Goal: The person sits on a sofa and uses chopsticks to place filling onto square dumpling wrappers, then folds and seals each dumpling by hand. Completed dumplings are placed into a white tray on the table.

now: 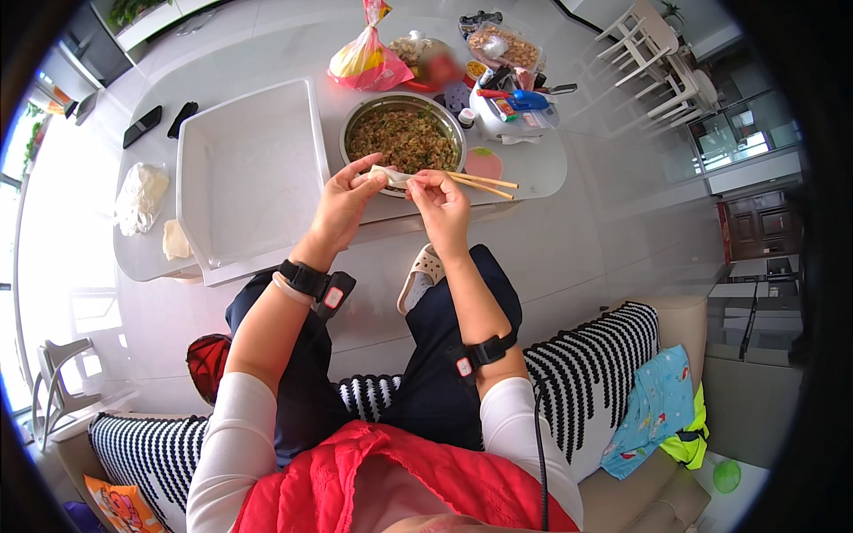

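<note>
Both hands hold a folded dough wrapper [394, 177] between their fingertips, above the near rim of a steel bowl [460, 143]. My left hand [346, 200] grips its left end; my right hand [441, 206] pinches its right end. Whether anything is inside the wrapper cannot be told. Chopped filling with green bits [400, 136] fills much of the bowl. A pair of wooden chopsticks [490, 185] sticks out to the right, beside my right hand; their other ends are hidden. Left of the bowl lies a large white plastic tray [253, 173]. A stack of pale wrappers [176, 240] lies by its left edge.
On the table [540, 160] are a white plastic bag [142, 198], a black phone [142, 126], a pink and yellow bag [370, 60], a pack of nuts [504, 46] and a white container [496, 110] with small items. Striped cushions [586, 386] lie on the sofa.
</note>
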`<action>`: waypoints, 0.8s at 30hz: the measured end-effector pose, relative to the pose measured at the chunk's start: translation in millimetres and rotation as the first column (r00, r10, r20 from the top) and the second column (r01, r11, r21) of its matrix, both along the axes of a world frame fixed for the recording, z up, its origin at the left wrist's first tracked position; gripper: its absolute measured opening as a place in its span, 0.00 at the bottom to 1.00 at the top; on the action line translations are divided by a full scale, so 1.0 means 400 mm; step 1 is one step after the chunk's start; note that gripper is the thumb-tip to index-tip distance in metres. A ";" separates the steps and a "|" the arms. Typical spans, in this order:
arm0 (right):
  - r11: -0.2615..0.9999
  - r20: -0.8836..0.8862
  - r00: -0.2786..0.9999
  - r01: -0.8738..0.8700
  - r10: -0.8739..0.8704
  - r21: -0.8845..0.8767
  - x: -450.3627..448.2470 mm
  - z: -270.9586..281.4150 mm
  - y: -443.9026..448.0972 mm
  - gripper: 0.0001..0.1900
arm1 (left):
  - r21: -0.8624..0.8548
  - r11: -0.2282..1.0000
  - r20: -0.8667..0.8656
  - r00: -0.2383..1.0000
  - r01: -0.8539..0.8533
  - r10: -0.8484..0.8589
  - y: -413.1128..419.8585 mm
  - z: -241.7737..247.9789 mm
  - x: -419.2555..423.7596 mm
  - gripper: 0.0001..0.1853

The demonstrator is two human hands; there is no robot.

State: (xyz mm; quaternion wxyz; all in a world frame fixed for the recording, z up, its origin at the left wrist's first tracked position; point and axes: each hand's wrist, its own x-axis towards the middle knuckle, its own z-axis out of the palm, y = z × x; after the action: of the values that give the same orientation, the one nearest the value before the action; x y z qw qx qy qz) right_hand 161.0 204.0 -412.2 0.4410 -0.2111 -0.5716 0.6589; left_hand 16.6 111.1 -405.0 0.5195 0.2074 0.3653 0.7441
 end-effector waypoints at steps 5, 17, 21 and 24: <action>1.000 0.000 1.000 -0.011 0.011 0.008 0.002 0.000 0.000 0.04 | -0.001 0.999 0.013 0.999 -0.034 0.034 0.001 0.000 0.003 0.31; 0.998 -0.005 0.999 -0.040 0.041 0.057 0.004 0.003 -0.002 0.04 | -0.033 0.999 0.117 0.993 -0.006 0.010 0.002 0.001 0.001 0.26; 0.958 0.074 0.997 -0.054 0.034 0.283 0.006 0.011 0.001 0.04 | -0.050 0.999 0.083 0.996 -0.008 0.012 0.000 -0.004 -0.008 0.23; 0.960 0.056 0.997 -0.063 0.050 0.274 0.004 0.022 -0.002 0.05 | -0.070 0.997 0.080 0.996 -0.023 0.028 -0.003 0.001 -0.013 0.19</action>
State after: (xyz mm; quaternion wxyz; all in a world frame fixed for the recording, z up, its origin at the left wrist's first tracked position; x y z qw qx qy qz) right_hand 162.6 203.1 -403.5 0.4331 -0.1471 -0.6740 0.5801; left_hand 11.5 109.8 -404.8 0.5312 0.1545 0.3720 0.7454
